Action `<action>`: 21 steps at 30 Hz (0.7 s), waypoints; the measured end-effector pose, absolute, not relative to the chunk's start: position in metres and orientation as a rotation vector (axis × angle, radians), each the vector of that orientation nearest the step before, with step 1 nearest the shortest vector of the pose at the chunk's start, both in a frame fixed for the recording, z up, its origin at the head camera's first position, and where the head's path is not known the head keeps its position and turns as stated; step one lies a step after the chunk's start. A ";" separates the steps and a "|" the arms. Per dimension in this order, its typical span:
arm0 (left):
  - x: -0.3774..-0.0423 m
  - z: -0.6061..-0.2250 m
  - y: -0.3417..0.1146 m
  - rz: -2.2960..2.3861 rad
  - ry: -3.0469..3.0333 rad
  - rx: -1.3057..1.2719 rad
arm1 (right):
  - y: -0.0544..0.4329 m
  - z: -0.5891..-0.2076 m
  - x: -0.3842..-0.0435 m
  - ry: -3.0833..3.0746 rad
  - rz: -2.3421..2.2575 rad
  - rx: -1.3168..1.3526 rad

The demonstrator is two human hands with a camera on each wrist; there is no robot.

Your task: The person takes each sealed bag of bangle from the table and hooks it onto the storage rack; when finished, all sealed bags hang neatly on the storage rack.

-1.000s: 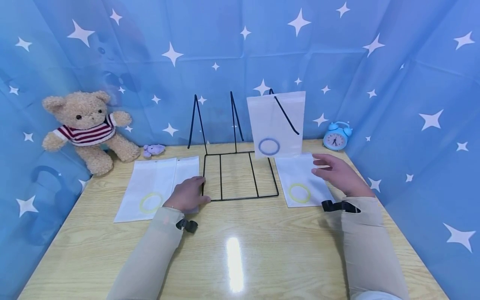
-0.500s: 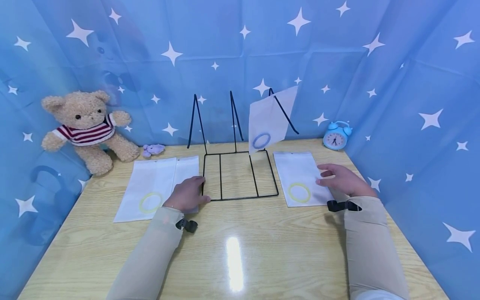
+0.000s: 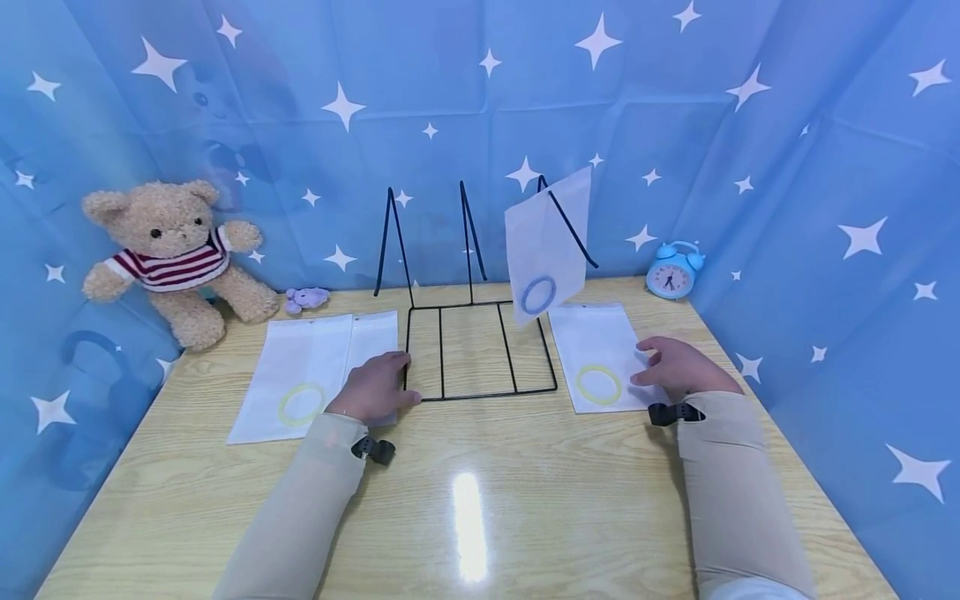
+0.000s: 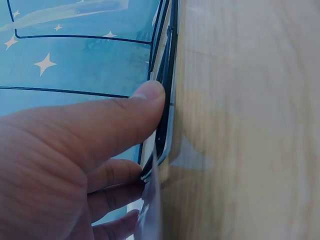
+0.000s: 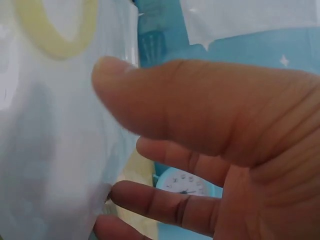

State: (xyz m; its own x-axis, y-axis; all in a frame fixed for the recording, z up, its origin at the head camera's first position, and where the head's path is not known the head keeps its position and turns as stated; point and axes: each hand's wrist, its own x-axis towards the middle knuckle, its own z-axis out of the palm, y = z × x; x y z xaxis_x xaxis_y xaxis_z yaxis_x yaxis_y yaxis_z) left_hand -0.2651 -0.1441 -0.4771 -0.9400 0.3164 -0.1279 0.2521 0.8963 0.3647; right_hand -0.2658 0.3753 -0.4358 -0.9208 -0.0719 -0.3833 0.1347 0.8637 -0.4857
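Observation:
My left hand (image 3: 373, 388) grips the front left corner of a black wire rack (image 3: 480, 397), its thumb on the bar in the left wrist view. The rack has three upright hooks. From the right hook hangs a white plastic pouch (image 3: 542, 242) with a blue ring showing, turned at an angle. Another white pouch (image 3: 615, 329), with a yellow ring (image 3: 598, 385), lies flat to the right of the rack. At that pouch's right edge is my right hand (image 3: 684, 367), with thumb over it and fingertips by its border; thumb and fingers stand apart.
Two white pouches (image 3: 303, 354) lie left of the rack, partly under my left hand; a yellow ring shows on one. A teddy bear (image 3: 168, 242) and a small purple toy (image 3: 306, 300) sit back left. A blue alarm clock (image 3: 672, 272) stands back right, before a starry curtain.
The hanging pouch has swung and turned on its hook. My right hand has moved down and a little right, to the flat pouch's edge. My left hand has stayed on the rack.

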 end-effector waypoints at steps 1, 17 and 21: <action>-0.265 -0.477 -0.144 0.517 2.878 0.435 | 0.374 -0.437 -0.266 2.643 -0.717 0.058; -0.264 -0.473 -0.144 0.521 2.876 0.442 | 0.369 -0.453 -0.273 2.639 -0.649 0.152; -0.264 -0.473 -0.144 0.522 2.878 0.441 | 0.367 -0.450 -0.271 2.603 -0.711 0.127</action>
State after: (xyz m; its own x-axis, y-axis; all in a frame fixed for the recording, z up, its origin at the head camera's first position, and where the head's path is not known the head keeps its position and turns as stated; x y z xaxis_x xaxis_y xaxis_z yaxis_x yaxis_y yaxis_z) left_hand -0.2639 -0.1438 -0.4729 -0.9391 0.3200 -0.1249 0.2557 0.8940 0.3678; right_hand -0.2713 0.3673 -0.4496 -0.9005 -0.0257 -0.4341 0.1985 0.8639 -0.4629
